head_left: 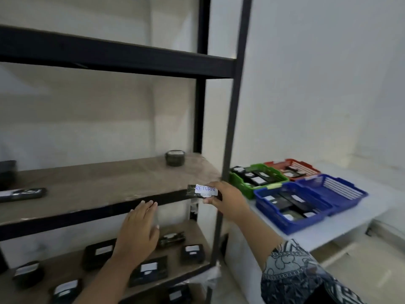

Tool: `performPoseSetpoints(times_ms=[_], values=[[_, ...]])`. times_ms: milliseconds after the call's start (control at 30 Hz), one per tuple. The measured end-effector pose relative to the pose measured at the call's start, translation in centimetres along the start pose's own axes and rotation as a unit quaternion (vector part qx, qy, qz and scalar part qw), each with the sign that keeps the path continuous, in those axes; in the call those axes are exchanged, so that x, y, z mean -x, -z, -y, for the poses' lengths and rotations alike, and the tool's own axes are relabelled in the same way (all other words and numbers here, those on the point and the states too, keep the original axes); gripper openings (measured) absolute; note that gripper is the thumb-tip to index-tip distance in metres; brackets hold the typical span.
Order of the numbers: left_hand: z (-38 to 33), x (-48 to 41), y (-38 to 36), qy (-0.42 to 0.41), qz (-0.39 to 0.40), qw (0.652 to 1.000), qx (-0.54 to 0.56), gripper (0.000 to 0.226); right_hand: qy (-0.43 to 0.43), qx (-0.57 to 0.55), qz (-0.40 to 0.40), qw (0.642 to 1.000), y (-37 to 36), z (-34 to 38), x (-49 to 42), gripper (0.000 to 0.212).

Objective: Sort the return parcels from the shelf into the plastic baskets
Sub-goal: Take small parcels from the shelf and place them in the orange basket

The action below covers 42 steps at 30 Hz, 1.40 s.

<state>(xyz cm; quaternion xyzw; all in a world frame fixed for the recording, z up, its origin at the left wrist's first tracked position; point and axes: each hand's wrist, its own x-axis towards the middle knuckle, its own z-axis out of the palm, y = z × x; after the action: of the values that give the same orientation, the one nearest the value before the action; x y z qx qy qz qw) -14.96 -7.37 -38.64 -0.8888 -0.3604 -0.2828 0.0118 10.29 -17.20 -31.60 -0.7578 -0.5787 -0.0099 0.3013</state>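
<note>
Patterned sleeve [291,273] cut off at the corner, the right hand [228,197] pinches a half-hidden dark parcel labelled RETURN [202,190] at the shelf's front edge [65,220]. Left hand [138,229], fingers straight and together, hovers below. Plastic baskets [274,218] blur behind.

A white table [350,221] stands at about four o'clock, its far edge near the plain white wall [328,84] that fills the view from twelve to three o'clock. Pale floor [361,270] shows beneath it at five o'clock.
</note>
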Motion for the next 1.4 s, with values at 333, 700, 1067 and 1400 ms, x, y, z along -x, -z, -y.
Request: performPoseSetpoints(times_ms=[333,700,1067,1400], values=[[-20.6,-3.7,-9.3,-0.08,0.067,0.992,0.073,0.061,-0.11,0.068,-0.008,0.992,11.6,-18.2,9.3,0.053],[-33.8,-9.9,-17.2,-0.149,0.124,0.97,0.148,0.063,-0.219,0.113,-0.049,0.968,18.2,-30.9,12.6,0.053],[-41.4,-26.7,-29.7,-0.187,0.156,0.953,0.18,0.063,-0.262,0.113,-0.019,0.958,19.8,-45.4,1.1,0.052],[-44.1,-38.0,-38.8,-0.172,0.152,0.957,0.175,0.06,-0.252,0.118,0.001,0.96,20.1,-57.3,-8.9,0.052]])
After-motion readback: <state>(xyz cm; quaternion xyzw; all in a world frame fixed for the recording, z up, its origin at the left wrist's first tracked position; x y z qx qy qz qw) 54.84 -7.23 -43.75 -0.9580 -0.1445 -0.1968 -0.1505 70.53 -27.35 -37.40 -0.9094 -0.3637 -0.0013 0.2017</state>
